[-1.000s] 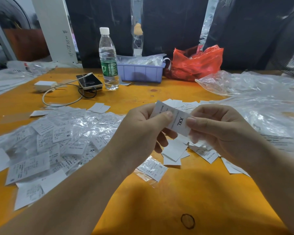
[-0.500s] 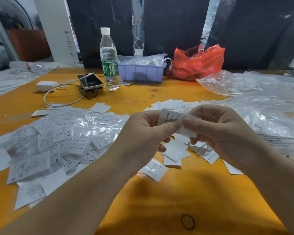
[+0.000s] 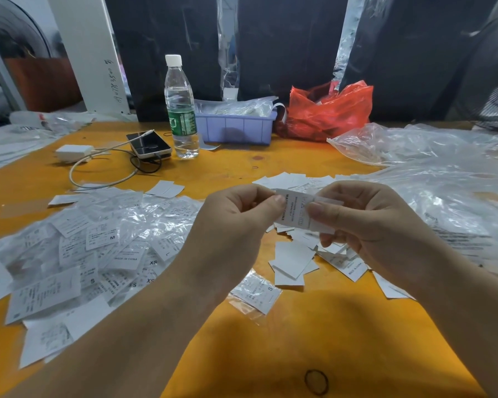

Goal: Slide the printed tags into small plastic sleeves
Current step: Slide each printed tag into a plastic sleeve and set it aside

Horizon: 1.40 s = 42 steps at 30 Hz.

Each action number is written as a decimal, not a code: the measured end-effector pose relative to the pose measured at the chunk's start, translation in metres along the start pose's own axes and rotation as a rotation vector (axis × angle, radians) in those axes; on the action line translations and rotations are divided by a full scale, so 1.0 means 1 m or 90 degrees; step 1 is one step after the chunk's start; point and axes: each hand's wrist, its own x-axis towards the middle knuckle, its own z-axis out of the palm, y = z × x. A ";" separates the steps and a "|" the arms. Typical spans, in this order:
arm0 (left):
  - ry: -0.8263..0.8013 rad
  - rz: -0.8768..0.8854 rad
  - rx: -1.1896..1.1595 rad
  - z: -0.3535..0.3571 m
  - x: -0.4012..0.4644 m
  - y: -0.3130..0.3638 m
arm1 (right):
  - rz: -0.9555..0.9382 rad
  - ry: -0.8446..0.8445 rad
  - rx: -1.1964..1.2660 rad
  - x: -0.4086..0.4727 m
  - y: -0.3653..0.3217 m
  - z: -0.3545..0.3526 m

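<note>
Two bare forearms in view, no sleeves anywhere up to frame edge. Left hand (image 3: pixel 236 222): no ring, watch, band or glove; thumbnail short, plain, unpainted. Right hand (image 3: pixel 365 222): same, no jewellery or glove; thumbnail short, unpainted. Wrists bare both sides, no straps, no markings. Forearms smooth, no visible tattoos or plasters. Upper arms, torso, clothing out of frame, so can't tell what's worn above the forearms.
</note>
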 end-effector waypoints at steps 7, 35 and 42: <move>0.004 0.044 0.008 0.005 -0.004 -0.002 | 0.002 -0.006 0.018 0.000 0.000 -0.001; -0.109 0.047 -0.028 0.001 -0.005 0.005 | -0.013 -0.058 0.044 0.000 -0.001 -0.003; -0.117 0.017 0.026 -0.001 -0.001 0.002 | 0.016 -0.052 0.050 0.001 0.004 -0.004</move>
